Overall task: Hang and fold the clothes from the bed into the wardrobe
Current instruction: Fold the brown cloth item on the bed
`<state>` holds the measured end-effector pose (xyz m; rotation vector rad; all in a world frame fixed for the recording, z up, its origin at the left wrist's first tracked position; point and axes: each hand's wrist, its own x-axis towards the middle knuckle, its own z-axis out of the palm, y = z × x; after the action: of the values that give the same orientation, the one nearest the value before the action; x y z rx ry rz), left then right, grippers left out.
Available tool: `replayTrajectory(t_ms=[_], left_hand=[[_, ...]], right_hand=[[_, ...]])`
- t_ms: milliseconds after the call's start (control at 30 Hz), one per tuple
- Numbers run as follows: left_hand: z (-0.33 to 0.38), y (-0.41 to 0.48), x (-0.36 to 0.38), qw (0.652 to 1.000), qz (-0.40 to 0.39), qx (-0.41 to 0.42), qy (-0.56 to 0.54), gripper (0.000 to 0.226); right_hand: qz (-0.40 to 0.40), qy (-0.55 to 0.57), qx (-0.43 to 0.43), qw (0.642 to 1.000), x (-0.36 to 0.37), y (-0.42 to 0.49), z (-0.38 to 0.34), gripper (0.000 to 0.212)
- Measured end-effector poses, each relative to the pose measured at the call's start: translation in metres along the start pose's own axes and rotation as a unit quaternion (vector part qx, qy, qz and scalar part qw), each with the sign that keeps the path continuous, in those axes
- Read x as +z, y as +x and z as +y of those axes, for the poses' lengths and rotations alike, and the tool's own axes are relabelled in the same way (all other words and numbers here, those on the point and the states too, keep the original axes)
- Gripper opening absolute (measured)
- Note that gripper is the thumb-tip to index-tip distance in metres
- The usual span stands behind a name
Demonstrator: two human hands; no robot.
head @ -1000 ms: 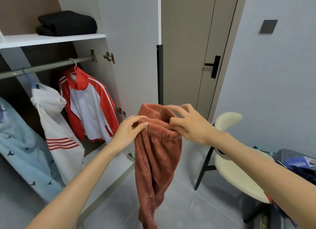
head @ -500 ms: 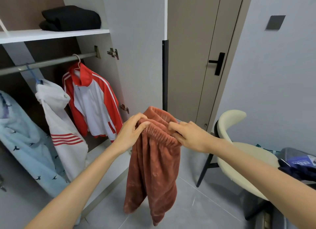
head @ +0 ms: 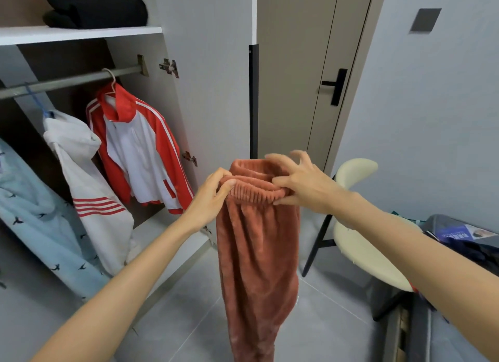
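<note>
Grip: left hand (head: 213,194) pinches one end of the ribbed elastic waistband of the rust-red fleece trousers (head: 256,253). Right hand (head: 305,189) holds the other end with thumb and lower fingers, upper fingers splayed. Trousers hang free before the open white wardrobe (head: 210,64). On its metal rail (head: 67,82): red-and-white zip jacket (head: 137,151), white hooded top (head: 86,186). Cream moulded chair (head: 359,248) just right.

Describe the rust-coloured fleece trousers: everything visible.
The rust-orange plush fleece trousers hang in mid-air before the open wardrobe, legs together, running out of frame below. The ribbed elastic waistband is uppermost. The left hand pinches its left end; the right hand grips its right end.
</note>
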<state>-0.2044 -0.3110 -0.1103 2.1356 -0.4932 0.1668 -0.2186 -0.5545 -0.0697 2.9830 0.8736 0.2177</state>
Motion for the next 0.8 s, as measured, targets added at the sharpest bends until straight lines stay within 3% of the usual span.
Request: replayTrajectory(t_ms=[100,167,233,333,433,567,733,800], left_hand=[[0.01,-0.003,0.006,1.0,-0.022,-0.008,0.006,0.032],[0.012,-0.012,0.014,0.998,-0.055,-0.016,0.0,0.036],[0.012,-0.017,0.02,0.998,-0.038,-0.04,-0.035,0.036],[0.016,-0.017,0.022,0.992,-0.099,-0.068,-0.037,0.069],[0.016,-0.02,0.029,0.982,-0.164,-0.082,-0.039,0.047],[0.012,-0.018,0.032,0.993,-0.115,-0.014,-0.038,0.048],[0.024,-0.02,0.043,0.991,-0.099,-0.001,-0.089,0.057],[0.032,-0.016,0.05,0.982,-0.113,-0.018,-0.153,0.074]], right_hand=[[-0.015,0.101,-0.003,0.995,0.001,-0.003,-0.003,0.022],[-0.024,0.067,-0.005,0.997,0.003,-0.006,-0.005,0.024],[-0.009,0.067,0.017,0.998,0.002,-0.008,-0.007,0.028],[-0.049,0.092,0.05,0.993,-0.002,-0.012,-0.009,0.046],[-0.018,0.149,0.068,0.986,-0.003,-0.022,-0.007,0.029],[-0.002,0.246,0.104,0.964,-0.003,-0.042,-0.005,0.047],[-0.007,0.277,0.162,0.947,-0.001,-0.074,-0.007,0.037],[0.008,0.298,0.199,0.934,-0.004,-0.09,-0.006,0.034]])
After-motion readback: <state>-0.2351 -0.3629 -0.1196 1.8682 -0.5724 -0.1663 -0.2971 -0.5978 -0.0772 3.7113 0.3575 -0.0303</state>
